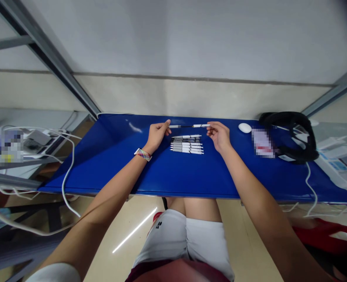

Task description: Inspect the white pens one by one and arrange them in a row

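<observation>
My left hand (158, 135) is closed, pinching the grey-and-white front part (176, 126) of a pen. In the closed fingers of my right hand (219, 136) is the pen's white rear barrel (201, 125). A thin dark refill (187, 126) shows in the gap between these two parts, which lie in one line just above the table. Below them, between my hands, several white pens with grey or dark grips (187, 147) lie side by side in a row, tips toward the left.
The blue table (188, 176) carries a white oval object (244, 127), a blurred-out packet (263, 143) and a black headband-like device (308, 137) on the right. A white cable (68, 172) hangs over the left side. Metal posts (58, 66) flank the table, with a wall behind.
</observation>
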A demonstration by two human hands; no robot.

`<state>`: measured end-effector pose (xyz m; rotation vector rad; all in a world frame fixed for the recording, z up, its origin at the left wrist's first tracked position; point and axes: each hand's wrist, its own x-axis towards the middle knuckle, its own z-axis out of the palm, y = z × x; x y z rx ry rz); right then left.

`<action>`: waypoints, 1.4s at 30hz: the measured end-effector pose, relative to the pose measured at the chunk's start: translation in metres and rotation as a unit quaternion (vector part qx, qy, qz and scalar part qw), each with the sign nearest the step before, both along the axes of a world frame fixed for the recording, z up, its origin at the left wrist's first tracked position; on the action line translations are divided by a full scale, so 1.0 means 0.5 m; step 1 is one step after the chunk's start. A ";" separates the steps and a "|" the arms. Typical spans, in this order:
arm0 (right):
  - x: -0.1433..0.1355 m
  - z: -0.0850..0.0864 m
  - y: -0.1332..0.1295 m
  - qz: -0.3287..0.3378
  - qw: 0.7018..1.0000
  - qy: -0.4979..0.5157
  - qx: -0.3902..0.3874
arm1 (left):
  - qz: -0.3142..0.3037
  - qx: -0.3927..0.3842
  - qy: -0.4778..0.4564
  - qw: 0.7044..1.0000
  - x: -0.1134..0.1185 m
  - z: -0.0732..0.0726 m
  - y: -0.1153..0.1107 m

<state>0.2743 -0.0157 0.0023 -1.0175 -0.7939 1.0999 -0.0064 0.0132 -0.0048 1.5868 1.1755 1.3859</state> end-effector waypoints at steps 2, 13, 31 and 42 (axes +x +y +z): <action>-0.002 -0.002 -0.002 0.001 1.000 -0.005 0.002 | -0.007 0.002 0.004 1.000 0.002 0.001 -0.003; -0.029 -0.009 -0.017 0.074 0.991 -0.074 0.080 | -0.111 -0.011 0.033 0.993 0.018 0.020 -0.035; -0.037 -0.005 -0.020 0.083 0.993 -0.070 0.046 | -0.138 0.024 -0.016 0.990 0.017 0.018 -0.032; -0.044 -0.006 -0.025 0.110 0.990 -0.076 0.042 | -0.149 0.000 0.034 0.988 0.021 0.012 -0.040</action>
